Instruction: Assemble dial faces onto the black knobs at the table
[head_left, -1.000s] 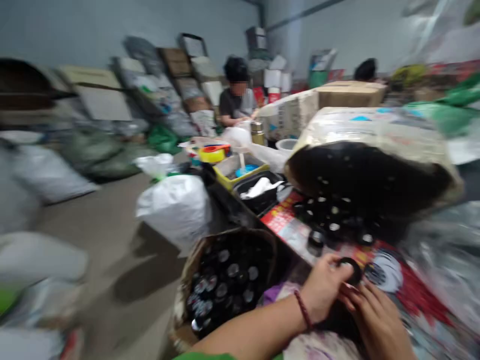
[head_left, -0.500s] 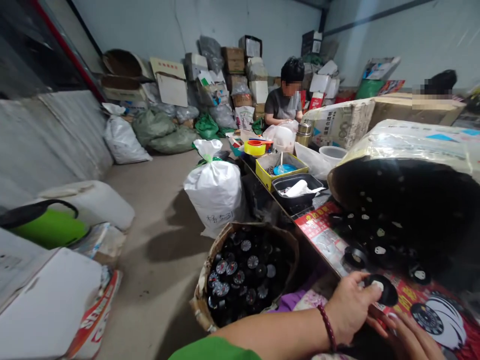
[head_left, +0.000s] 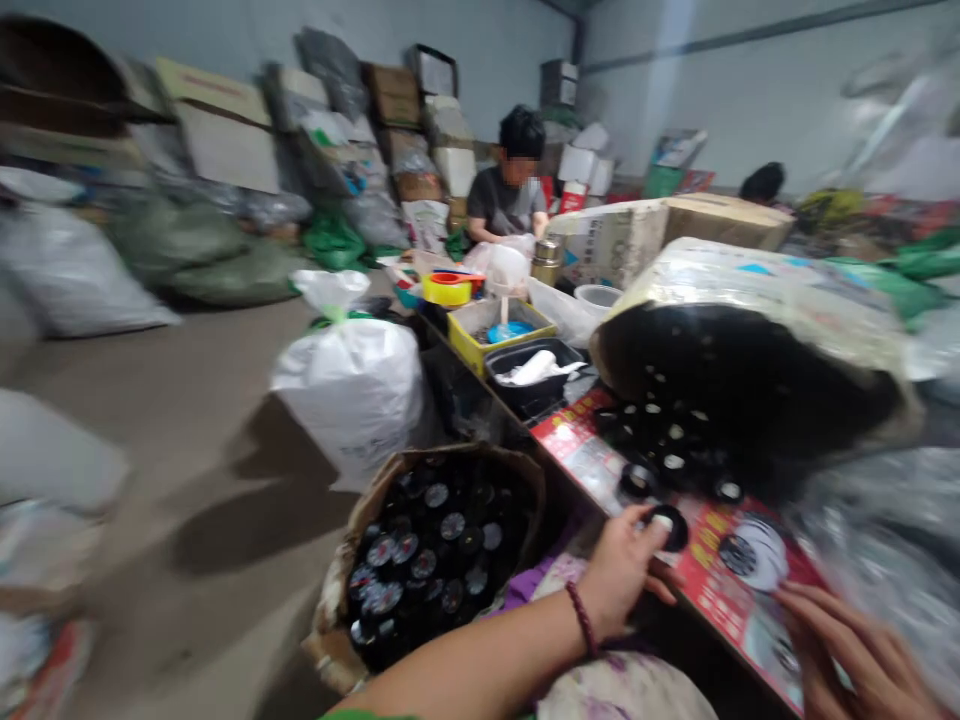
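My left hand (head_left: 626, 572), with a dark bead bracelet on the wrist, pinches a small round black cap (head_left: 670, 524) at the near edge of the table (head_left: 585, 455). At the lower right, my right hand (head_left: 855, 655) lies with fingers stretched out on the red printed sheet (head_left: 720, 560), holding nothing. More black caps (head_left: 675, 450) spill from a large tipped-over sack (head_left: 750, 340) just beyond my hands. Below the table's edge stands a cardboard bin (head_left: 431, 555) full of black caps.
A tied white bag (head_left: 352, 385) stands on the floor beside the table. A black tray (head_left: 534, 375), a yellow box (head_left: 504, 330) and a tape roll (head_left: 448, 288) line the table farther on. A seated person (head_left: 512, 190) works at the far end, before stacked boxes and sacks.
The view has swung right and blurred. My right hand has drawn away from the cap and now rests open on the red sheet; my left hand still holds the cap.
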